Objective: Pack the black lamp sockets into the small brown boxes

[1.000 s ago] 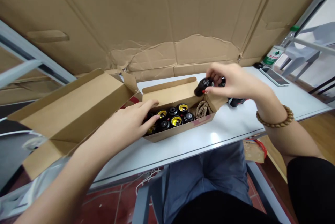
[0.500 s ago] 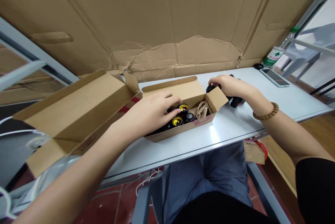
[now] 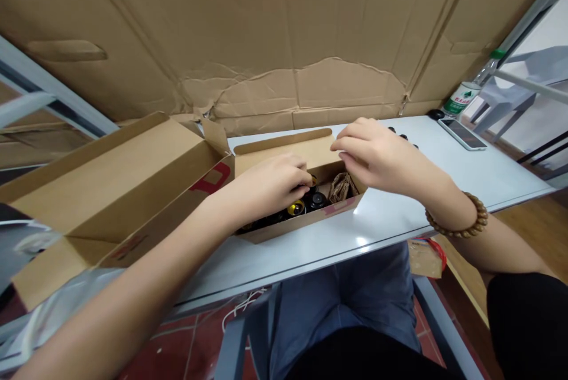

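Left hand [image 3: 270, 182] curls down over the black yellow-topped canisters [image 3: 296, 208] inside the kraft carton [image 3: 302, 223], its grip hidden. Right hand [image 3: 377, 155], fingers loosely open and empty, has moved off the black pieces [image 3: 402, 136] near the white table's [image 3: 390, 217] far edge to above the carton. Red print [image 3: 213, 179] on the flap is unreadable.

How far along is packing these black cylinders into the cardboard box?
It looks partway. Done: black cylinders stand in the cardboard box, beside a wad of brown paper. In hand: the left hand is down among them, and the right hand is above the box with nothing visible in it. Left: a few more black pieces sit on the white table beyond the box.
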Motion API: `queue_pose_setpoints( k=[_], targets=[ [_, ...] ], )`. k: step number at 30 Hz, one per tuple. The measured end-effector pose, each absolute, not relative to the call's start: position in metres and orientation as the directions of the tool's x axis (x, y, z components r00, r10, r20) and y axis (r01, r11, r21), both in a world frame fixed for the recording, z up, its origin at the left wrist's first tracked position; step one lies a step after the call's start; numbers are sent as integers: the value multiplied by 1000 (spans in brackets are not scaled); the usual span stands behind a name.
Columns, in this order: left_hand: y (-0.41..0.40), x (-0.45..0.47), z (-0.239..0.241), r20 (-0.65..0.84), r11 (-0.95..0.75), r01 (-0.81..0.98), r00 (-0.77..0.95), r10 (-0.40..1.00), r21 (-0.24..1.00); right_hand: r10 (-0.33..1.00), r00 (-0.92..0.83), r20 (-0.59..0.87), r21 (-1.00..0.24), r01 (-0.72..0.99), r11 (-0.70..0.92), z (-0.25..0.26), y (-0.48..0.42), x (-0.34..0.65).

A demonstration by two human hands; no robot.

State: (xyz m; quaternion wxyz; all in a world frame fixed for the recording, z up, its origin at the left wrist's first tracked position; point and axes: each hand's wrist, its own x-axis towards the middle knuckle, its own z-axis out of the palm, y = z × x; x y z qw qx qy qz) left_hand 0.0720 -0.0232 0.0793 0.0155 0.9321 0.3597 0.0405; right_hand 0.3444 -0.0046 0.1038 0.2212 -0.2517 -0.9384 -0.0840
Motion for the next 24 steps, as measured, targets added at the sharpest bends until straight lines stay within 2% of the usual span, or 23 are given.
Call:
queue_pose_setpoints(
  k=[3,5,7,9,11,14,16,18,21,24],
  targets=[
    [-23,67,75,229,-816,578,795,562,-8,430,-828,359,40,475,879,112,-30,323],
    [-26,62,78,374,-835,549,781,500,-30,534,-809,246,-6,550,835,113,-37,314],
    [-32,59,84,523,-841,540,724,450,-24,622,-759,192,-85,619,781,110,-37,309],
    [-39,59,92,644,-836,549,639,420,1,629,-735,252,-201,597,777,104,-32,308],
    [-47,61,98,735,-820,571,540,410,38,589,-710,385,-309,502,808,97,-26,310],
    [-54,64,102,783,-778,618,429,450,109,556,-617,557,-418,371,830,96,-20,323],
    [-54,61,103,754,-762,631,427,499,147,584,-536,609,-461,360,811,104,-18,338],
    [-50,53,102,643,-756,627,503,577,188,630,-464,623,-460,434,775,117,-17,358],
    [-42,37,99,334,-731,636,653,680,247,695,-409,591,-321,672,668,138,-11,392],
    [-37,27,96,154,-675,693,660,735,254,787,-478,389,-146,812,565,141,-2,415]
  ],
)
